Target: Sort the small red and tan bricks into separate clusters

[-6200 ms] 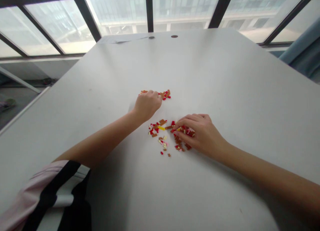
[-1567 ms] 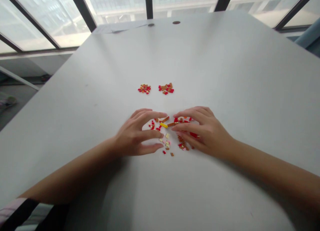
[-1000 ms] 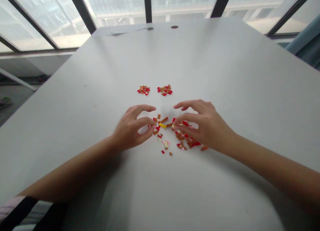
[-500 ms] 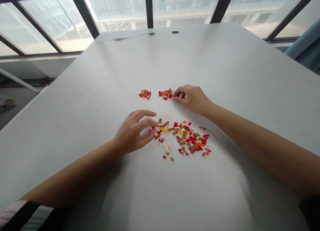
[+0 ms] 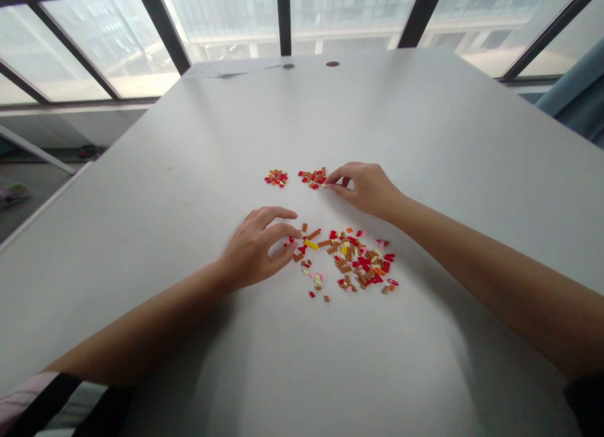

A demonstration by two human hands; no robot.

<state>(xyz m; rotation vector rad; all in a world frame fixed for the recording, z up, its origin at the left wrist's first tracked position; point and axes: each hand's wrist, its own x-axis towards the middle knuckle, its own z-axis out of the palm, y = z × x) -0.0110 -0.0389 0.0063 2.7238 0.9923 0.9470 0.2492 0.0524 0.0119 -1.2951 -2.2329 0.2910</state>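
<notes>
My right hand point(image 5: 362, 184) has thumb and fingertips pinched on a small cream toy brick point(image 5: 325, 185), at the right edge of a small pile of brown and red bricks point(image 5: 311, 177). Lower left, my left hand point(image 5: 259, 245) hovers or rests beside loose bricks, fingers curved and apart, nothing visibly gripped. Close to its fingertips lie a long yellow brick point(image 5: 311, 244) and a brown brick point(image 5: 314, 234). Some small red pieces show between its thumb and index finger. To the right spreads a larger heap of mixed bricks point(image 5: 363, 261), mostly brown and red.
Another small pile of orange and red bricks point(image 5: 276, 177) sits left of the pile at my right hand. Several stray bricks point(image 5: 317, 279) lie nearer me. Paper point(image 5: 226, 70) lies at the far edge of the white table point(image 5: 302, 361), before the windows.
The view has shifted very slightly. The cream brick at my right fingertips shows more clearly by the pile; both hands stay almost in place.
</notes>
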